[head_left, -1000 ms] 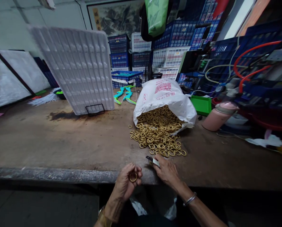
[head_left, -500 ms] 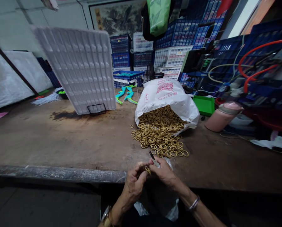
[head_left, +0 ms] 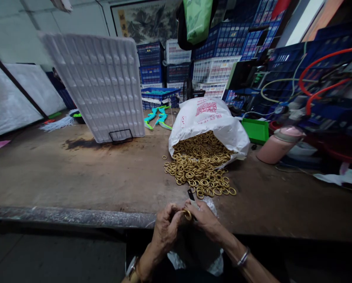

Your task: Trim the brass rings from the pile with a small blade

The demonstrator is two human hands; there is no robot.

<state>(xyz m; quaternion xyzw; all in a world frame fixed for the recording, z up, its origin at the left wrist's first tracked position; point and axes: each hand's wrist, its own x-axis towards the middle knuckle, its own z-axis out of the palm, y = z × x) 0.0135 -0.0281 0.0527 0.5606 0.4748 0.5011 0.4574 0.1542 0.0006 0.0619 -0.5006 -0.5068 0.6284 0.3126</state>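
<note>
My left hand [head_left: 167, 226] is closed, pinching a gold-coloured ring [head_left: 187, 214] between thumb and fingers at the table's front edge. Close against it, my right hand [head_left: 205, 220] is closed around a slim knife [head_left: 193, 199], black at its upper end and grey lower down. Its lower part sits by the ring, partly hidden by my fingers. Just beyond both hands lies a heap of similar gold rings [head_left: 198, 173], spilling from a white sack [head_left: 204, 118] with red print that rests on its side.
On the wooden table [head_left: 76, 177], a tall ribbed plastic panel [head_left: 105, 86] stands in a wire holder at the left. Toy bows [head_left: 160, 118] lie behind. A green tray [head_left: 255, 131] and pink bottle [head_left: 279, 145] are at the right. Stacked crates [head_left: 217, 70] fill the back.
The ring between my hands has turned and now shows its round outline more fully. The knife has shifted slightly to the right with my right hand. The sack and heap look the same.
</note>
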